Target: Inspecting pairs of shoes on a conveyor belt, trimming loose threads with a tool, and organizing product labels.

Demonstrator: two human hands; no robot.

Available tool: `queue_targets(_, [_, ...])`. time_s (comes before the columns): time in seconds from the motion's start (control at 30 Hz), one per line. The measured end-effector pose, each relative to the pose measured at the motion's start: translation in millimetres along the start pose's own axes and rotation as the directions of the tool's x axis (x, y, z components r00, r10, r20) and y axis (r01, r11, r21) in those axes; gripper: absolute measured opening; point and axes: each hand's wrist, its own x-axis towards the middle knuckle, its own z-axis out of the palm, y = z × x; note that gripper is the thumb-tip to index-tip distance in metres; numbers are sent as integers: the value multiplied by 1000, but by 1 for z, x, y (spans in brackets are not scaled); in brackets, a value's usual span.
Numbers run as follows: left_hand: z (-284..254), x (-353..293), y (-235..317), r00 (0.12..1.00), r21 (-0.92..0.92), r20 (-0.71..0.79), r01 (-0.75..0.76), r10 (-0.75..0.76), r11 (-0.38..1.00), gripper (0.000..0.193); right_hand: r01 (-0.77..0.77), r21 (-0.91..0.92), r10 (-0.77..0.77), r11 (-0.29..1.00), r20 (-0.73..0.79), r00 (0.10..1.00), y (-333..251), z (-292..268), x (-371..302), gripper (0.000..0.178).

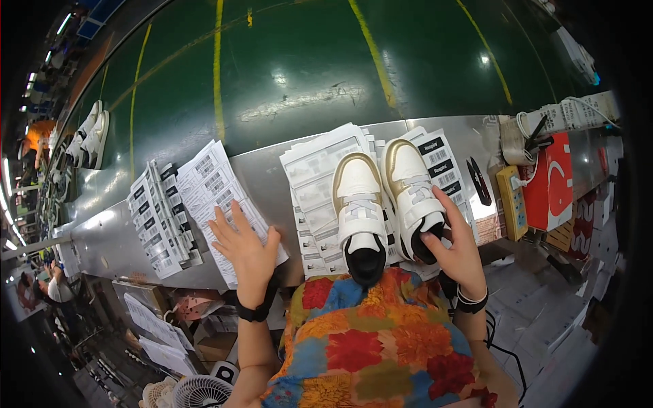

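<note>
A pair of white shoes with gold toe caps (358, 178) is lying side by side, toes pointing away from the person, on overlapping printed sheets (309, 166). The right hand (454, 246) is holding the right-hand shoe by its opening, its grip closing around the collar with the thumb at the dark lining. The shoes are covering much of the sheets beneath. The left hand (246, 246) is spreading its fingers, its grip open and holding nothing, over a stack of label sheets (207, 173) and hiding part of it; whether it is touching the paper, one cannot tell. Further left, banded label strips (155, 221) are lying on the metal surface (98, 228). Just right of the printed sheets, dark snips (480, 182) are lying near a yellow power strip (511, 204), and a red box (549, 187) is standing beyond it. Across the surface's far edge, a green belt (292, 58) is stretching; more white shoes (95, 139) are sitting at far left.
</note>
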Motion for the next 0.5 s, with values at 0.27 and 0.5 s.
queue_targets(0.27, [-65,-7,41,911,-607,201,-173,360,775,75,-11,7,12,1000,-124,992,1,6,-3,56])
queue_targets(0.5, [-37,-1,103,811,-680,153,-329,565,656,73,118,-147,-128,982,-62,990,0,-14,3,54])
